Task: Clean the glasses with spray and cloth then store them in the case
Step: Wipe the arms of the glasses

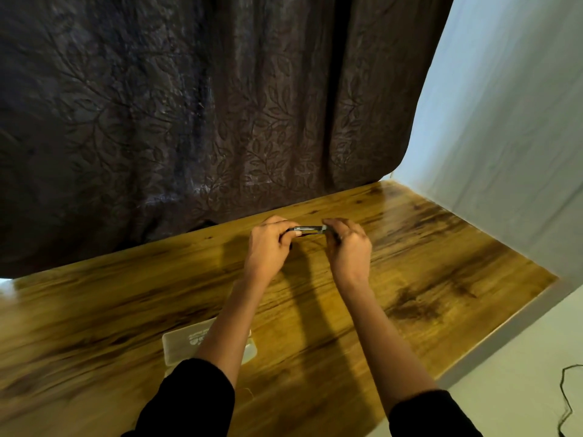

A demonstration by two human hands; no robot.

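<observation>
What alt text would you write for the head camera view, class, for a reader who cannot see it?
Two bare hands, left hand and right hand, hold folded dark glasses between them above a wooden table. A pale translucent case lies nearer, partly under the left forearm; a dark curtain hangs behind.

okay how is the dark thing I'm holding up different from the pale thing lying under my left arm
The dark item, probably the glasses, is held above the table between the left hand and the right hand; the pale case lies flat on the table, untouched. The dark item is slim and nearly black; the case is broader, whitish and translucent, with printing on top. The left forearm partly hides the case; the fingers cover the dark item's ends.
</observation>
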